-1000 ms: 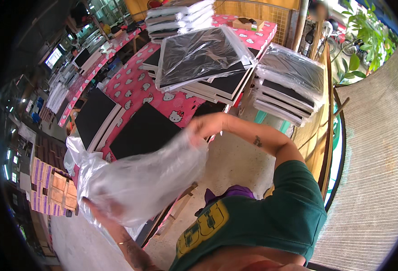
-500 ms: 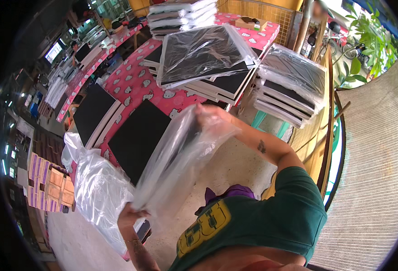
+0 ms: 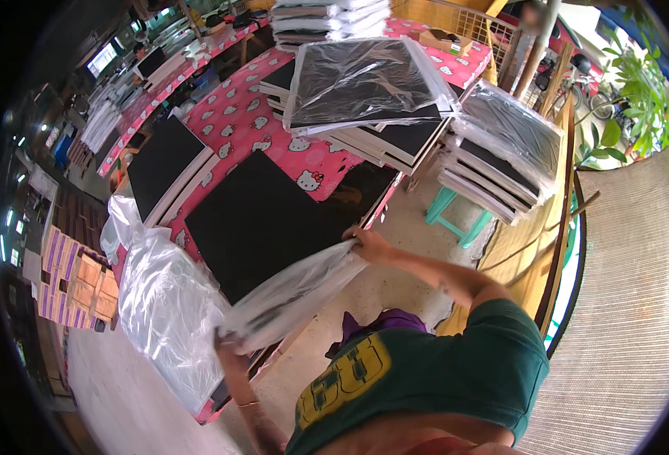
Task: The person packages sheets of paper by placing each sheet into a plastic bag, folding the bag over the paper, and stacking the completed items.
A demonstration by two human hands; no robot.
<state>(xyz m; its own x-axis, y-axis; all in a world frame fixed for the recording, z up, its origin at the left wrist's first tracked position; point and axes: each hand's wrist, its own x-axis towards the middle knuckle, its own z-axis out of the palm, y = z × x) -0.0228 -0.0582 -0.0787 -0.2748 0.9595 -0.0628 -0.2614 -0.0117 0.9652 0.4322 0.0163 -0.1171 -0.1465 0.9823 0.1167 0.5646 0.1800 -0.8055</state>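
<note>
Both hands are gripping a clear crinkled plastic bag (image 3: pixel 289 296): right hand (image 3: pixel 366 244) fingers clenching its far end, left hand (image 3: pixel 228 343) its near end, stretching it over the flat black square panel (image 3: pixel 262 220) lying on the pink-clothed bench (image 3: pixel 243 125).

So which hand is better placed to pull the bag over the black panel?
Probably the right hand: it grips the clear plastic bag right at the black panel's near edge. The left hand holds the bag's other end, off the panel.
</note>
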